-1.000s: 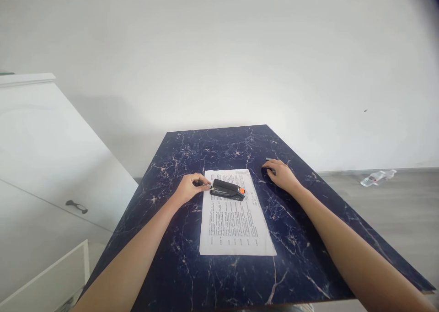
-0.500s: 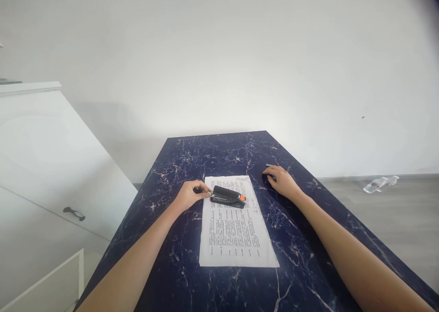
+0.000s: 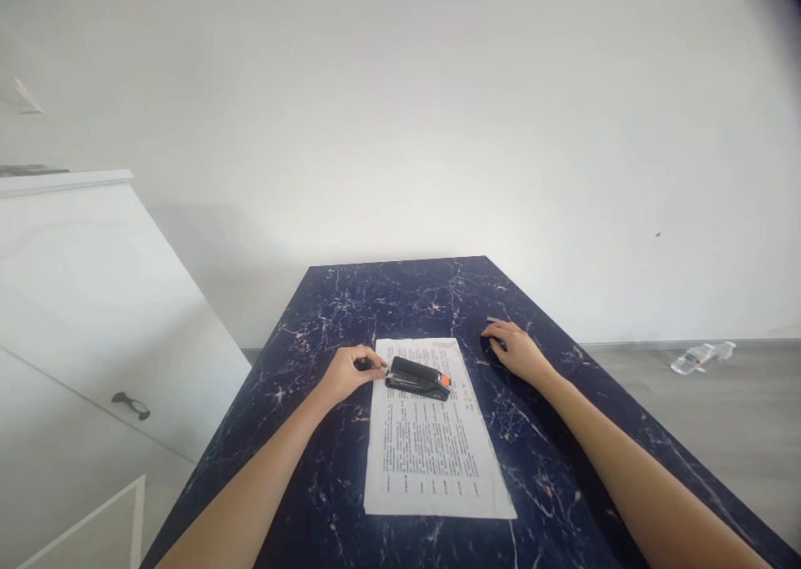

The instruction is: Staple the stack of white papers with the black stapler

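Observation:
A black stapler (image 3: 418, 377) with an orange patch at its right end lies across the upper part of a printed sheet of paper (image 3: 438, 494). My left hand (image 3: 350, 373) is at the stapler's left end, thumb and fingers pinched together on a small metallic part there. My right hand (image 3: 516, 348) rests on the table to the right of the paper, its fingers curled down. A thin greyish strip (image 3: 494, 319) shows just beyond those fingers, and something small and dark is partly hidden under them.
The dark blue marbled table (image 3: 388, 294) ends close to a pale wall. A white cabinet (image 3: 93, 277) with a dark handle (image 3: 131, 405) stands to the left. On the floor at the right lies a clear plastic item (image 3: 701, 357).
The whole view has shifted, so things sit slightly lower in the picture. Both hands keep about the same places by the stapler and on the table.

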The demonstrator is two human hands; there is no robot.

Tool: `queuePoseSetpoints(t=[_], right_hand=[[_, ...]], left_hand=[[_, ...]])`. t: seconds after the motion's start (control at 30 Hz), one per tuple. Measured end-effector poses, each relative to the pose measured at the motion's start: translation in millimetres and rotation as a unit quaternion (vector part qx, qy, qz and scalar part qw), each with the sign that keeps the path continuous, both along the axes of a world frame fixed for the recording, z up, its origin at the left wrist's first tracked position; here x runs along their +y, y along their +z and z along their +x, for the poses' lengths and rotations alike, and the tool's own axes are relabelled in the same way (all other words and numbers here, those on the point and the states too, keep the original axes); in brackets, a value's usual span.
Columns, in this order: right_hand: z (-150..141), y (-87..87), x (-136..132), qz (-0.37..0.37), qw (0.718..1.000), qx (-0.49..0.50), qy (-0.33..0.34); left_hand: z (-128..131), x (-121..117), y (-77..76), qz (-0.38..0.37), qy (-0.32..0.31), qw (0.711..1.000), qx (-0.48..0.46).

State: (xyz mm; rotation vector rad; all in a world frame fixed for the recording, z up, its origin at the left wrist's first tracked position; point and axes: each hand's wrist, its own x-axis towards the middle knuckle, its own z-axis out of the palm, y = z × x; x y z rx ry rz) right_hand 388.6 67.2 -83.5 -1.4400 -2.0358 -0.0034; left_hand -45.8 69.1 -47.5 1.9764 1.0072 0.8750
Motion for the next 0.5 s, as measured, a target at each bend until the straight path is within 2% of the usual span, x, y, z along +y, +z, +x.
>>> queuePoseSetpoints(t=[0.5], right_hand=[[-0.4, 0.3, -0.5, -0.005, 1.000, -0.001, -0.001]], left_hand=[[-0.7, -1.3, 2.2, 0.012, -0.012, 1.000, 0.022]])
